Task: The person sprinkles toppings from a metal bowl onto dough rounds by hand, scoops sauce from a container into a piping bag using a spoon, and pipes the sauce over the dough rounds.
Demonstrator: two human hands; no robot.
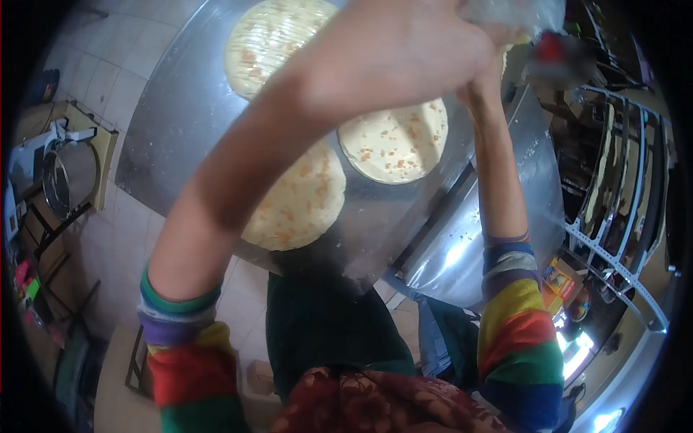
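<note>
The head view shows two hands meeting near the upper right, close to a clear bag. The left hand (455, 47) is at the end of an arm that crosses over the table (170, 123), and its back is turned to the camera. It touches the bag (516, 13), which lies just beyond it and is cut by the upper edge of the picture. The fingers are hidden, so I cannot tell if this hand is closed around the bag. The right hand (480, 83) is mostly behind the left one, and I cannot tell if it grasps something.

Three flat rounds rest on the metal table. The upper round (271, 47) carries pale, shiny lines set side by side. The right round (395, 144) and the near round (307, 206) show brown spots on a pale surface. The left forearm covers a part of all three.

Both sleeves have bright stripes. Beside the table, at the right, there is a shiny metal surface (462, 252), and farther right stands a rack (626, 278). At the left side, well apart from the hands, is a round bowl (76, 177).
</note>
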